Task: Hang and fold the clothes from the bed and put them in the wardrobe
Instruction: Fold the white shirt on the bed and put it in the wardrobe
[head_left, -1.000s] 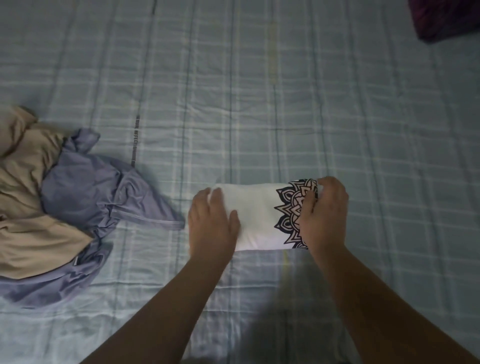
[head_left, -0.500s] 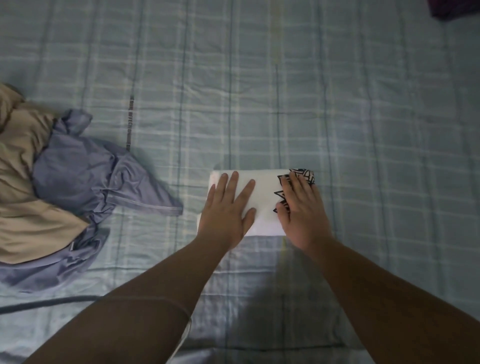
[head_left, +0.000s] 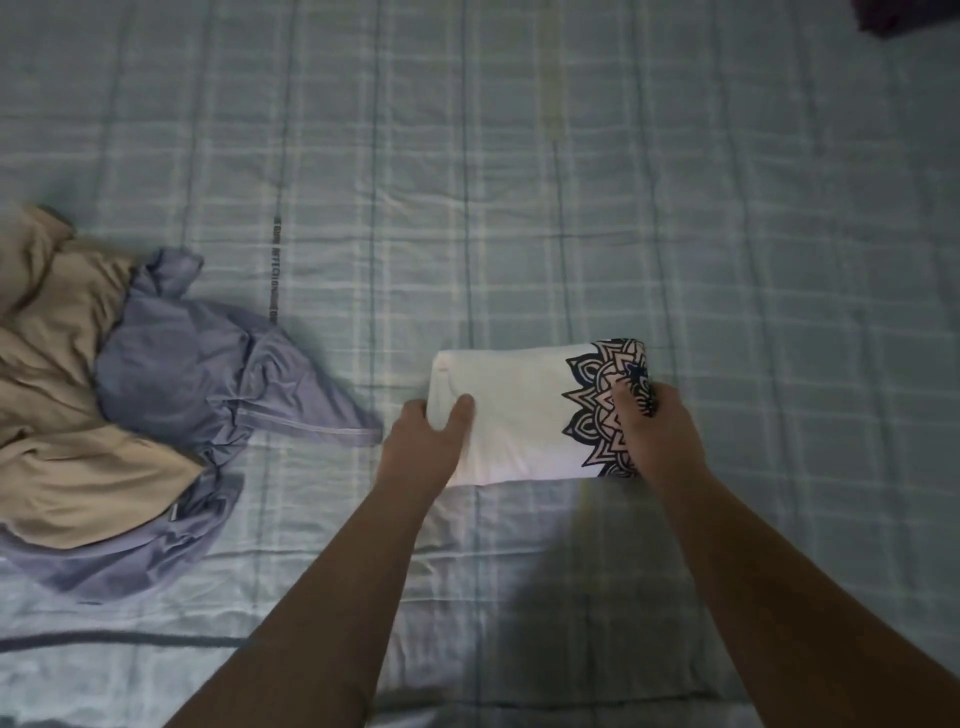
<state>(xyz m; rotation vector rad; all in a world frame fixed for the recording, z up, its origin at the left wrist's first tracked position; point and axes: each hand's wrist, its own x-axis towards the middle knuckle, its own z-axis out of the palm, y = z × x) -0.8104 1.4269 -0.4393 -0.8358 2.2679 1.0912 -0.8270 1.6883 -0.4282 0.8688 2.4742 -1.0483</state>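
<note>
A folded white shirt (head_left: 519, 410) with a black mandala print at its right end lies on the checked bed sheet (head_left: 467, 208), just in front of me. My left hand (head_left: 428, 441) grips its left end, thumb on top and fingers tucked under the edge. My right hand (head_left: 657, 431) grips the printed right end the same way. The shirt's near edge looks slightly raised off the sheet.
A crumpled blue-grey garment (head_left: 197, 384) and a tan garment (head_left: 67, 415) lie in a heap at the left. A dark purple cloth (head_left: 904, 15) shows at the top right corner. The wardrobe is out of view.
Both hands were pressing flat on top of the folded shirt half a second ago; now they have slid to its two ends and closed round them.
</note>
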